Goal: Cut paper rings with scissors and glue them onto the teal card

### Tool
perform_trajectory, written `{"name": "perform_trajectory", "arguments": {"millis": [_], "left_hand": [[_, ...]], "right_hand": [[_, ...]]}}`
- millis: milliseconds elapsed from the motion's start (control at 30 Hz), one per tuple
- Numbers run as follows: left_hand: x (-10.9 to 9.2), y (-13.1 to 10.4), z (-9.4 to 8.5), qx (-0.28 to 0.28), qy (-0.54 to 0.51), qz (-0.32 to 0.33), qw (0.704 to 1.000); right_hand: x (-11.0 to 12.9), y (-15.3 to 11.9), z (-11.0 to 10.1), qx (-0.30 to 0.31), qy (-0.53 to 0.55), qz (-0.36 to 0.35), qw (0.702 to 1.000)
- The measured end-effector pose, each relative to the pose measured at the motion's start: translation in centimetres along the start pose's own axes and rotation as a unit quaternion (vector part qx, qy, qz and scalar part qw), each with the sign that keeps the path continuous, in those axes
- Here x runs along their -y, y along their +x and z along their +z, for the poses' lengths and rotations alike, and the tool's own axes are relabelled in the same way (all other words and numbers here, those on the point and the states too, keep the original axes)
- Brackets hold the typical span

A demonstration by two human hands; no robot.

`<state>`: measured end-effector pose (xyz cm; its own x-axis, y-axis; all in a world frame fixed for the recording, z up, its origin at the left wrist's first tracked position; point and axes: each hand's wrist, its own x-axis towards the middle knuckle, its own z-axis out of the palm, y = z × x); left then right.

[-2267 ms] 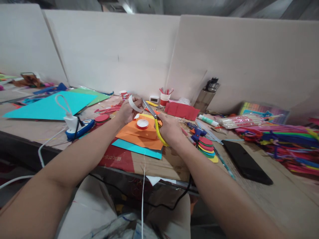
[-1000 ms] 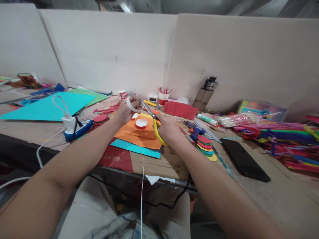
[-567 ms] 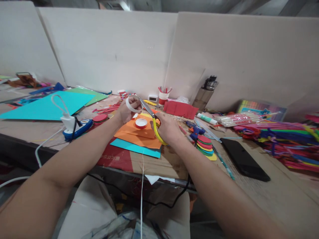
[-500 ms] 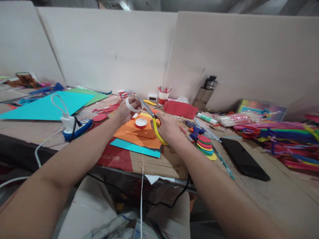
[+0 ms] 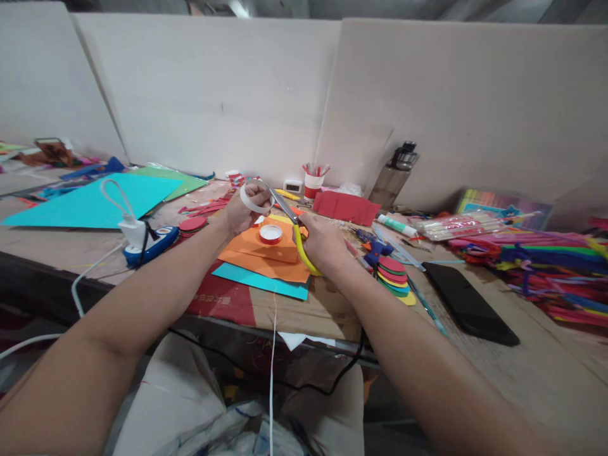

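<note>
Pale boards (image 5: 209, 95) stand along the far side of the cluttered table (image 5: 546, 373). Above orange paper (image 5: 266, 254), the left hand (image 5: 237, 214) pinches a white ring (image 5: 249, 201); the right hand (image 5: 325, 244), fingers closed around scissors (image 5: 299, 239), is to its right.

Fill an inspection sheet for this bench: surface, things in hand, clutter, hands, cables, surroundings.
Surface: cardboard on the tabletop, under orange sheets and a turquoise sheet.
Things in hand: white ring, yellow-handled scissors; whether these touch is unclear.
Clutter: black smartphone, water bottle, blue glue gun, glue stick, bundled pipe cleaners.
Hands: left hand grips the ring, right hand the scissors.
Cables: white cable from the plug on the blue power strip, hanging off the front; black cable looping below.
Surroundings: white panels behind; other people: nothing seen.
</note>
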<state>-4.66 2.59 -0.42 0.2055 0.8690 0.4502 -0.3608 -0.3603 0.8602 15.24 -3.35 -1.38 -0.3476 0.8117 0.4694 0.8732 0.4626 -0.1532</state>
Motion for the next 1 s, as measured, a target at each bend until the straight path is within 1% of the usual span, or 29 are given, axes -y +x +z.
{"name": "perform_trajectory", "arguments": {"millis": [133, 233, 333, 467, 600, 800, 1000], "left_hand": [[0.31, 0.07, -0.42, 0.006, -0.011, -0.002, 1.0], [0.42, 0.12, -0.58, -0.026, -0.016, -0.003, 1.0], [0.3, 0.17, -0.57, -0.054, -0.013, 0.027, 0.998], [0.3, 0.23, -0.68, -0.048, -0.011, 0.051, 0.997], [0.73, 0.32, -0.86, -0.05, -0.018, 0.039, 0.998], [0.87, 0.19, -0.66, -0.028, -0.034, 0.026, 0.999], [0.67, 0.03, -0.46, -0.037, -0.025, 0.02, 0.999]], "right_hand": [[-0.07, 0.05, 0.03, -0.007, 0.002, -0.008, 1.0], [-0.03, 0.09, 0.09, -0.003, 0.004, 0.003, 1.0], [-0.02, 0.11, 0.11, 0.006, -0.001, 0.011, 1.0], [0.04, -0.01, 0.11, 0.002, -0.007, 0.01, 1.0], [0.35, -0.27, -0.04, -0.006, -0.006, 0.011, 1.0], [0.49, -0.32, -0.28, -0.002, -0.023, 0.016, 1.0], [0.29, -0.17, -0.15, 0.0, -0.035, 0.013, 0.999]]}}
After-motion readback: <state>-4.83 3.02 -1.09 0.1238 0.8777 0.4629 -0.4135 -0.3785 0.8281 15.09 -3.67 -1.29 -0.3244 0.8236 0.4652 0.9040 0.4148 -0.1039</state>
